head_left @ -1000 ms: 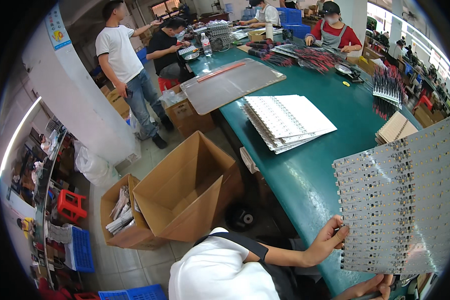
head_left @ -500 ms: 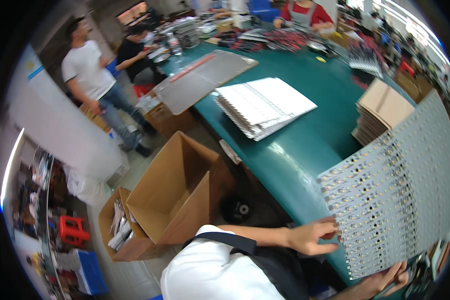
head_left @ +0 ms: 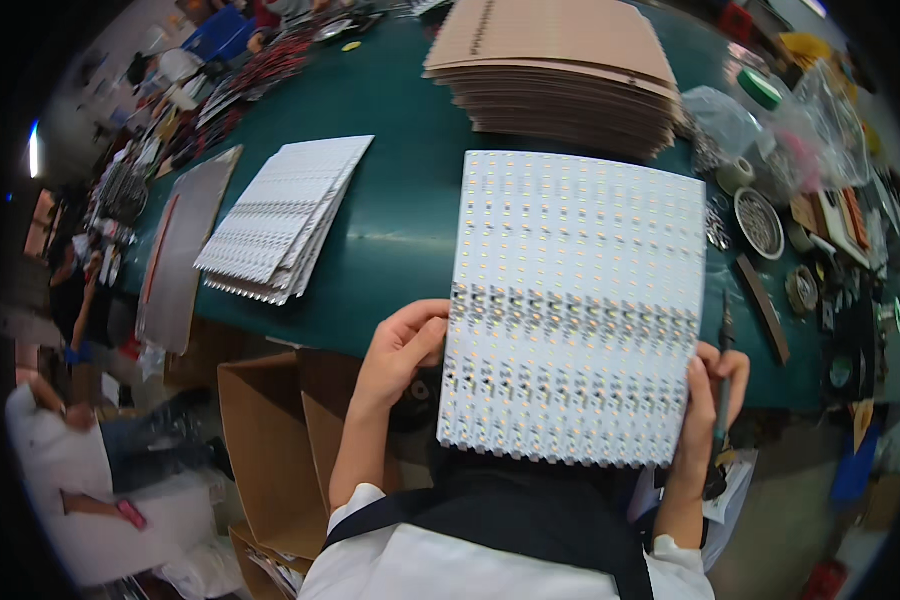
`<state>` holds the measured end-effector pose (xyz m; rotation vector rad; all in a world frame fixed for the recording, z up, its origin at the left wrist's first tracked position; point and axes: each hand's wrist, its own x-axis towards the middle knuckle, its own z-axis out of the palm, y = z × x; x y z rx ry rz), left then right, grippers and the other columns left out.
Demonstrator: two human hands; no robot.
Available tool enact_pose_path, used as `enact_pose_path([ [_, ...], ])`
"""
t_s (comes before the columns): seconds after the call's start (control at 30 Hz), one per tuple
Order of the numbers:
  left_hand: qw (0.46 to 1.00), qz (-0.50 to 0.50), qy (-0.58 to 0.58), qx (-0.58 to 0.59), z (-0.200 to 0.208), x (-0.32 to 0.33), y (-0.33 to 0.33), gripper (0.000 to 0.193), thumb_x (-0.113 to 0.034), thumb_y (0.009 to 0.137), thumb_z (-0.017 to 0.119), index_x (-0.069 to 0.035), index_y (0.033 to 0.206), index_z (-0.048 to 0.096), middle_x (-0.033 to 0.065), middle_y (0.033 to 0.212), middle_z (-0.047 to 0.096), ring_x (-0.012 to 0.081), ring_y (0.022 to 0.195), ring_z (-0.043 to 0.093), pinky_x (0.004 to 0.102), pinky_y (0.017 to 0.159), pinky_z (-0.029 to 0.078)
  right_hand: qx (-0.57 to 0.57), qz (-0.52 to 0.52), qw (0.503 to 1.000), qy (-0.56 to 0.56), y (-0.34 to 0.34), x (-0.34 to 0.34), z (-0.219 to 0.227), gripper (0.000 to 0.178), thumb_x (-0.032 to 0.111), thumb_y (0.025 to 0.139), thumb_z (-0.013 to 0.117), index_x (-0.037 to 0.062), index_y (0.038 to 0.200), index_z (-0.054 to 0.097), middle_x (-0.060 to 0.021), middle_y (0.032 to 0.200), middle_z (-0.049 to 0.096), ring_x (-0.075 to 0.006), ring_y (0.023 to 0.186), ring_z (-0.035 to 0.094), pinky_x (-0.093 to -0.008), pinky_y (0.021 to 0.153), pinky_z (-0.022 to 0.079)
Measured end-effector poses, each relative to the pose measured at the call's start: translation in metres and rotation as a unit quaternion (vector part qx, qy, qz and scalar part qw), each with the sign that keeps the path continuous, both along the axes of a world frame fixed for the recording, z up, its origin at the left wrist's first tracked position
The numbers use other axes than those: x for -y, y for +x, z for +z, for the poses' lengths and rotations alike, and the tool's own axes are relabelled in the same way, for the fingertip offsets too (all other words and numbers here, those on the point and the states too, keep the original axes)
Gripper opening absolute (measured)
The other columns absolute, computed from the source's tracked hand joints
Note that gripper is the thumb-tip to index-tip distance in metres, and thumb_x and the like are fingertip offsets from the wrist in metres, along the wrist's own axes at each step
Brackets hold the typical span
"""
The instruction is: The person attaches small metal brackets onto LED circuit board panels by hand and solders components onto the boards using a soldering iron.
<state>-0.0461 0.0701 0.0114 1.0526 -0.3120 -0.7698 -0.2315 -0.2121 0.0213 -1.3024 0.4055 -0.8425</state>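
panel: you've swung the big white LED strip panel (head_left: 575, 305) round from your right side, where it sat tilted a second ago, so it's now square in front of you over the near edge of the green table (head_left: 410, 215). My read: you're lining it up to look over or split.
left hand (head_left: 400, 350): clamped on the panel's left edge, thumb on top, fingers tucked behind.
right hand (head_left: 705, 400): wrapped round the lower right edge, and there's a thin dark pen-like tool (head_left: 722, 385) pinched in there too.
table stuff: another fanned stack of white strip panels (head_left: 280, 220) well off to your left, a pile of brown cardboard sheets (head_left: 560, 70) at the far edge just behind your panel.
right side clutter: tape rolls, a round tin (head_left: 760, 222) of small bits and plastic bags, close to the panel's right edge, so watch that corner.
below: open cardboard box (head_left: 270, 440) on the floor by your left knee.
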Motion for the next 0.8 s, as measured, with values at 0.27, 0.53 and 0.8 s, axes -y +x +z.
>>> enact_pose_path([
  [0.27, 0.946, 0.100, 0.224, 0.213, -0.045, 0.036, 0.057, 0.037, -0.007, 0.089, 0.061, 0.006, 0.123, 0.056, 0.0000, 0.083, 0.058, 0.0017, 0.066, 0.047, 0.0183, 0.060, 0.040, -0.134, -0.015, 0.977, -0.165, 0.057, 0.034, -0.045, 0.017, -0.001, 0.089, 0.060, 0.0027, 0.094, 0.044, -0.0095, 0.094, 0.066, -0.0069, 0.078, 0.055, -0.0221, 0.070, 0.045],
  [0.53, 0.834, 0.103, 0.382, 0.384, -0.037, 0.067, 0.068, 0.036, -0.011, 0.086, 0.063, 0.000, 0.120, 0.060, 0.0068, 0.077, 0.057, 0.0123, 0.060, 0.049, 0.0267, 0.059, 0.043, -0.240, -0.061, 0.924, -0.290, 0.085, 0.050, -0.050, 0.015, 0.001, 0.088, 0.063, 0.0017, 0.096, 0.050, -0.0119, 0.085, 0.067, -0.0125, 0.075, 0.062, -0.0257, 0.070, 0.049],
  [0.8, 0.800, 0.085, 0.417, 0.424, -0.041, 0.065, 0.063, 0.034, -0.010, 0.087, 0.060, -0.001, 0.119, 0.060, 0.0099, 0.078, 0.055, 0.0196, 0.065, 0.055, 0.0326, 0.063, 0.046, -0.252, -0.049, 0.906, -0.336, 0.090, 0.048, -0.067, 0.016, 0.000, 0.086, 0.063, 0.0019, 0.097, 0.051, -0.0136, 0.081, 0.065, -0.0204, 0.071, 0.064, -0.0286, 0.066, 0.049],
])
